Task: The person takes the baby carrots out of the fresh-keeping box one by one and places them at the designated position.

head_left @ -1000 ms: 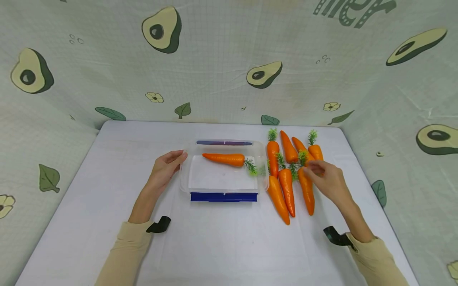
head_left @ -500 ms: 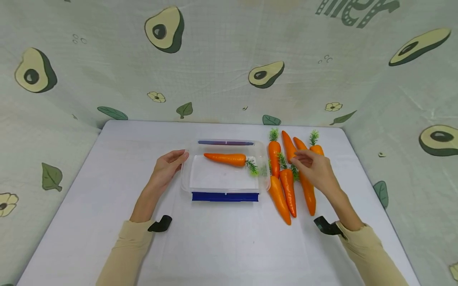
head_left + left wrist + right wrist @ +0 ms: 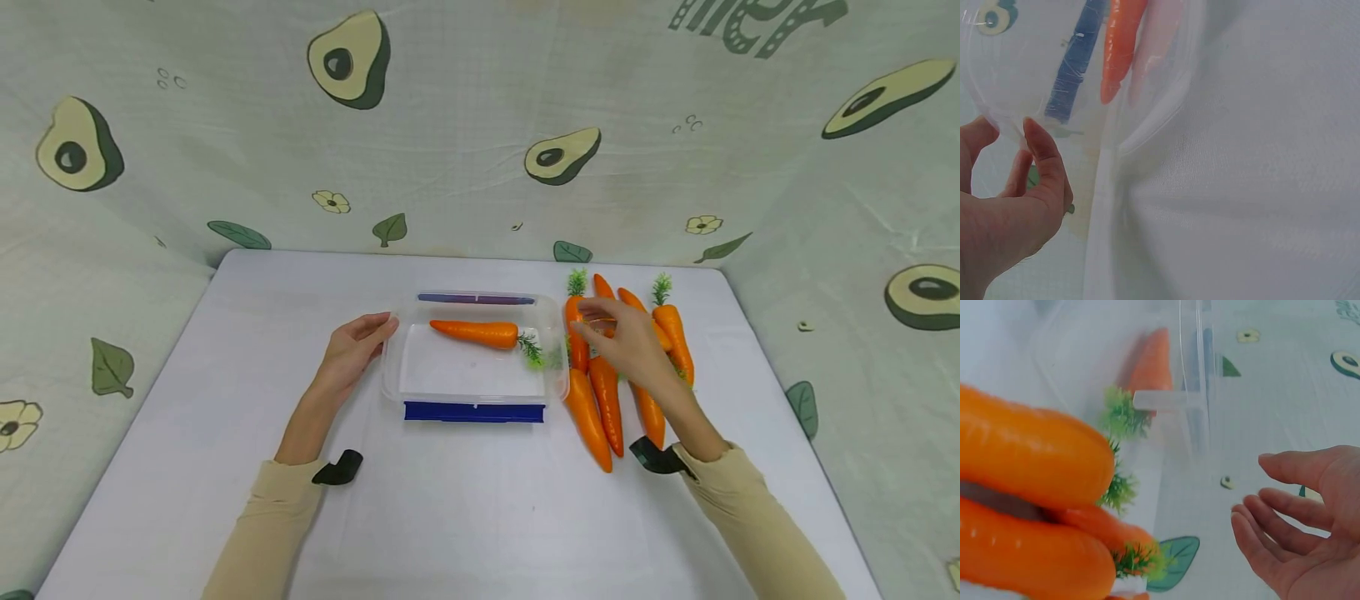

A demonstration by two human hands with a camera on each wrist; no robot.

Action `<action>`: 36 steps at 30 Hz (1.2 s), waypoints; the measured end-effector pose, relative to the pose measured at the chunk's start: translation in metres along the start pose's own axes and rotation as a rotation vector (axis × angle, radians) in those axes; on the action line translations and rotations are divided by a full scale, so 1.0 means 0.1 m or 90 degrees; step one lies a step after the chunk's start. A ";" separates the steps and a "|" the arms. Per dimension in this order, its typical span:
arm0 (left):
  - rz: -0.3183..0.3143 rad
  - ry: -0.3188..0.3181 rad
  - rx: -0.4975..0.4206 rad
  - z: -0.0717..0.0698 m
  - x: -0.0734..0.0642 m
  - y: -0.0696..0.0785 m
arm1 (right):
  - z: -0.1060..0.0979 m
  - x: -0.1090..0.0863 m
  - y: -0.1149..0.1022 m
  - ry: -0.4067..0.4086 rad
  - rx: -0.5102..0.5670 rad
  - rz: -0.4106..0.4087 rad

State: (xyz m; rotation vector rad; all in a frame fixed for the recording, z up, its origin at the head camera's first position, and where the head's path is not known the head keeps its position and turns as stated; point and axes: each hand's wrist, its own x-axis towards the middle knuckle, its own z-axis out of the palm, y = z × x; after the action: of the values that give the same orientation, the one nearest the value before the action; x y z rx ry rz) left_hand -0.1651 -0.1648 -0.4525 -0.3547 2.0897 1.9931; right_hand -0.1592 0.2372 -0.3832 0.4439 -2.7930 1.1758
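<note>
My left hand (image 3: 347, 358) pinches the left rim of a clear plastic food container (image 3: 474, 399) with blue clips; the thumb and fingers at that rim also show in the left wrist view. One toy carrot (image 3: 474, 334) with a green top lies inside, tip to the left. Just right of the container, my right hand (image 3: 632, 337) hovers over a group of carrots, fingertips by the upright carrot (image 3: 576, 354) nearest the container's wall. In the right wrist view this right hand (image 3: 1310, 525) has loosely bent fingers, thumb apart, and nothing between them.
Several more carrots lie close together on the right, among them one (image 3: 674, 333) at the far right and one (image 3: 588, 421) at the front. A white cloth covers the table (image 3: 450, 517). Behind it hangs a curtain (image 3: 450, 167) printed with avocados.
My right hand has moved left across the carrots toward the container, uncovering the far-right carrot. My left hand stays at the container's rim.
</note>
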 end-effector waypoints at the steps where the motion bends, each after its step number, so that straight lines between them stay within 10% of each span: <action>1: -0.001 0.001 0.000 0.00 0.00 0.00 | 0.02 0.02 -0.02 -0.001 0.002 -0.008; 36: 0.002 0.012 -0.017 0.04 -0.02 0.01 | 0.80 0.40 -0.26 -0.149 -0.041 -0.060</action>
State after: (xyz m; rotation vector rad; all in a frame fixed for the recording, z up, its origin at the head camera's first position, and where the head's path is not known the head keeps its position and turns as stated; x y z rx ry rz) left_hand -0.1637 -0.1611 -0.4512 -0.3762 2.0779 2.0283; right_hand -0.1868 0.1537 -0.4138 0.7434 -2.9538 1.0759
